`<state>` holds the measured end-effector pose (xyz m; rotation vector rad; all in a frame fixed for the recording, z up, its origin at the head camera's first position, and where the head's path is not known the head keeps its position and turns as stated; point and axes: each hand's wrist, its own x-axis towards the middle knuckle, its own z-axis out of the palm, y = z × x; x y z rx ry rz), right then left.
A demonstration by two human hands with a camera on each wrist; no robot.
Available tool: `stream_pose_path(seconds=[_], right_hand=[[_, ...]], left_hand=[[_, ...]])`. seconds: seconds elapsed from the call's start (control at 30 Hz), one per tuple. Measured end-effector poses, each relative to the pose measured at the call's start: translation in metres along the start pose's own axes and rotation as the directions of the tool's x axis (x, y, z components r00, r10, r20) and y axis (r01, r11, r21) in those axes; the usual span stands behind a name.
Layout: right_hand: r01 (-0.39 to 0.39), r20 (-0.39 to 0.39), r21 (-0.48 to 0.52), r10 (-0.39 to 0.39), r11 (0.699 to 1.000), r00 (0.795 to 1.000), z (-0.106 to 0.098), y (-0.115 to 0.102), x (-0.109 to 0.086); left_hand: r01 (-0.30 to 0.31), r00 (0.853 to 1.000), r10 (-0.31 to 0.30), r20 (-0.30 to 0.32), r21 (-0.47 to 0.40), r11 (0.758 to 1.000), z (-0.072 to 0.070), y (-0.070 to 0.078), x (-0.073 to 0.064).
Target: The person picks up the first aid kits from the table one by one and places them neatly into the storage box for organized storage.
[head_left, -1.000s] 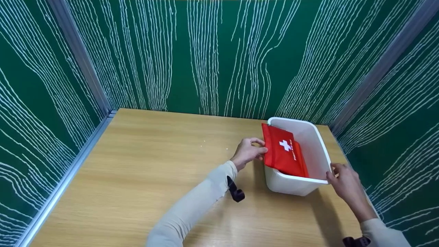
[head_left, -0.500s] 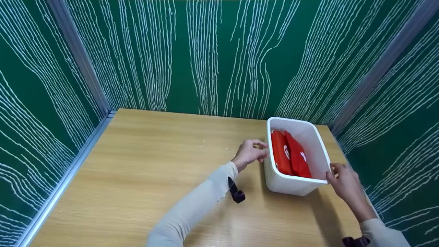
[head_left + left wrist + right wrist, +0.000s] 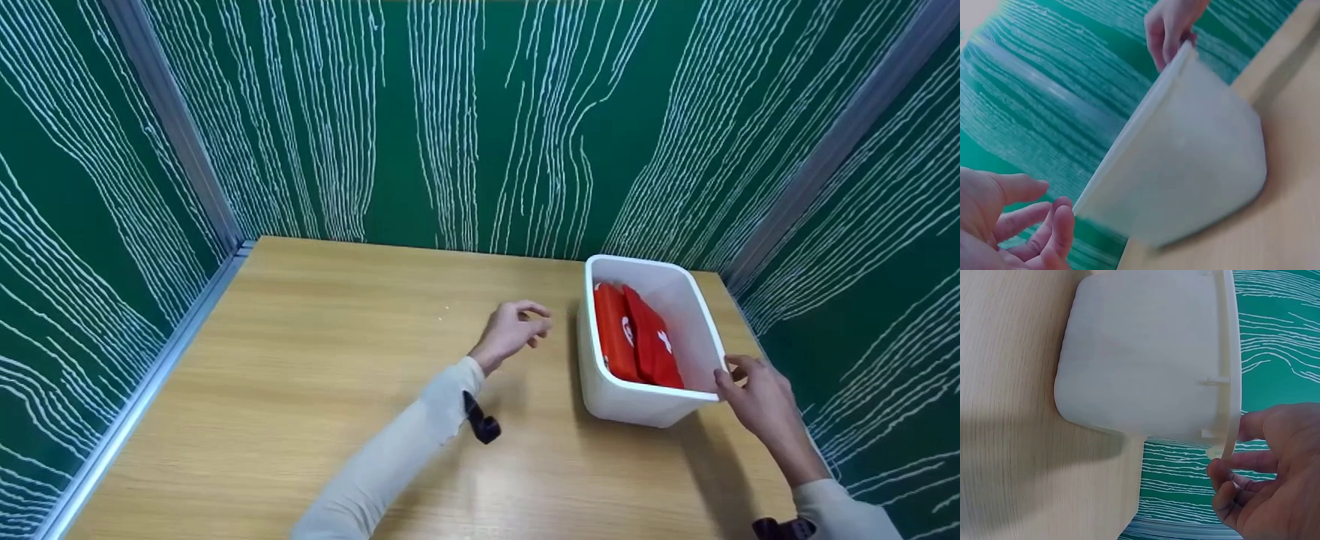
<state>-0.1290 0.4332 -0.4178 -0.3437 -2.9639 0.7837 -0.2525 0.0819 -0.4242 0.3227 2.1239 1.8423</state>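
A white plastic bin [image 3: 630, 409] stands upright at the right of the table. Inside it two red pouches lean side by side: the left pouch [image 3: 613, 330] has a partly visible white mark, the right first aid pouch [image 3: 654, 341] a white cross. My right hand [image 3: 761, 397] pinches the bin's near right rim corner, thumb and fingers about the edge in the right wrist view. My left hand [image 3: 511, 334] hovers left of the bin, holding nothing, its fingers loosely bent and apart from the rim. The pouches are hidden in both wrist views.
The wooden table [image 3: 337, 360] spreads to the left of the bin. Green panels [image 3: 390, 135] with white wavy lines enclose it at the back and sides. Metal posts [image 3: 176, 120] stand at the corners, and the right panel is close to the bin.
My left hand let go of the first aid pouch, which dropped into the bin beside the other red pouch. That hand then drew back to the left. My right hand stayed at the rim.
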Motion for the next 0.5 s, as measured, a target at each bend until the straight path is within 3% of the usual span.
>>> stream_pose_path(seconds=[0.17,0.27,0.4,0.5], right_hand=[[0.002,-0.011,0.018,-0.002,1.0,1.0,0.0,0.002,-0.001],[0.003,-0.034,0.033,-0.002,0.999,0.999,-0.001,0.002,-0.004],[-0.001,-0.082,0.037,0.004,0.999,0.997,-0.001,0.0,-0.006],[-0.002,-0.112,0.016,0.003,1.0,0.994,0.0,-0.003,-0.005]], left_hand=[[-0.097,0.991,0.105,-0.08,0.096,0.991,-0.037,-0.015,-0.008],[-0.136,0.972,0.169,-0.161,0.197,0.971,-0.061,-0.025,-0.015],[-0.128,0.934,0.234,-0.27,0.36,0.924,-0.096,-0.033,-0.025],[-0.086,0.907,0.282,-0.313,0.518,0.851,-0.123,-0.038,-0.031]])
